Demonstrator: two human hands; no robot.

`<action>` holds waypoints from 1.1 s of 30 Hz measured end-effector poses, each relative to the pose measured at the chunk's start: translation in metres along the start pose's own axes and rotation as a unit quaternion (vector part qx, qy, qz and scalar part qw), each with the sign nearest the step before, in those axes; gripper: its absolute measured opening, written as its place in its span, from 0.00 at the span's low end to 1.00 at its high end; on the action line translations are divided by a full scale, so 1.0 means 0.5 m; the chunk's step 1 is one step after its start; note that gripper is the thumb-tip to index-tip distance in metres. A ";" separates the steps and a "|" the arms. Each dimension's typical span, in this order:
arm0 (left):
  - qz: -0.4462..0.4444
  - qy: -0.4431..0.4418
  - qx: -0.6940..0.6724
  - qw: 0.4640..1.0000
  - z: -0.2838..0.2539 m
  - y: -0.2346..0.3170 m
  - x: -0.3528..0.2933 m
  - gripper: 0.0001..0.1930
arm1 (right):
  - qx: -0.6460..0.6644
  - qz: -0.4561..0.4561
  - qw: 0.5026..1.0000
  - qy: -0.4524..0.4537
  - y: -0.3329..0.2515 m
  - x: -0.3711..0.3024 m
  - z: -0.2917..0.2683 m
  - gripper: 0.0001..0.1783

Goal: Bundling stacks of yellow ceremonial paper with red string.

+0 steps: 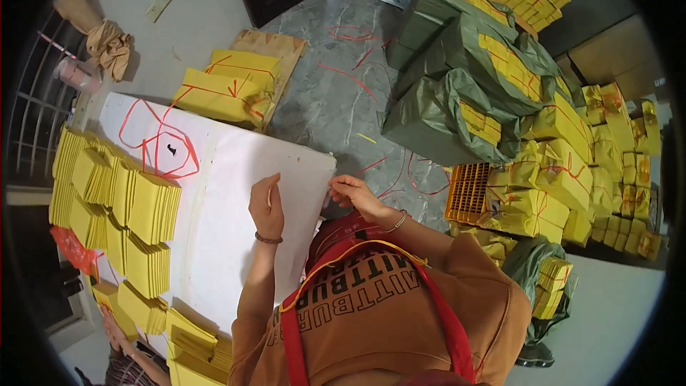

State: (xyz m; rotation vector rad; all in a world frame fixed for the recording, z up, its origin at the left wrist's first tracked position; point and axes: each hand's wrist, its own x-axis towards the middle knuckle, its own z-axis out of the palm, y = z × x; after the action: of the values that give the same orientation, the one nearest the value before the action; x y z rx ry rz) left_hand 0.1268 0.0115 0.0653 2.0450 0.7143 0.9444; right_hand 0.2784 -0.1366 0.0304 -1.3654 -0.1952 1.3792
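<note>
My left hand (266, 205) hovers over the white tabletop (243, 164), fingers stretched out and thumb apart, with nothing visible in it. My right hand (356, 196) is just past the table's right edge, its fingers curled toward the thumb. Whether anything thin lies between those fingertips is too small to tell. At the table's far left corner lies a looped red string (176, 153) beside a small black mark. Folded yellow paper stacks (151, 206) line the table's left side, away from both hands.
Another person's hand (118, 334) touches yellow paper at lower left. Tied yellow bundles (227, 89) stand beyond the table. Green bags (436, 118) of yellow packs, an orange crate (468, 191) and more bundles (532, 211) crowd the right. Red string scraps (346, 80) lie on the grey floor.
</note>
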 end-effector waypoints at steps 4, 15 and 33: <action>-0.070 -0.020 0.039 0.997 0.034 0.021 -0.087 0.09 | 0.002 0.013 0.999 -0.048 -0.014 0.010 -0.034 0.12; -0.181 0.062 0.042 0.981 0.268 0.184 -0.233 0.10 | -0.130 0.106 0.972 -0.167 -0.056 0.078 -0.193 0.09; -0.299 0.289 0.086 0.905 0.189 0.290 -0.512 0.10 | -0.253 0.172 0.838 -0.452 0.147 -0.081 0.090 0.11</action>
State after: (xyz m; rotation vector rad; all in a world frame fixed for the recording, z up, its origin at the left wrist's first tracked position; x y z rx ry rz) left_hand 0.0813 -0.2933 0.0446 1.5024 1.6799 1.1357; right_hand 0.1906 -0.1684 0.0134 -1.0637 -1.0471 2.3330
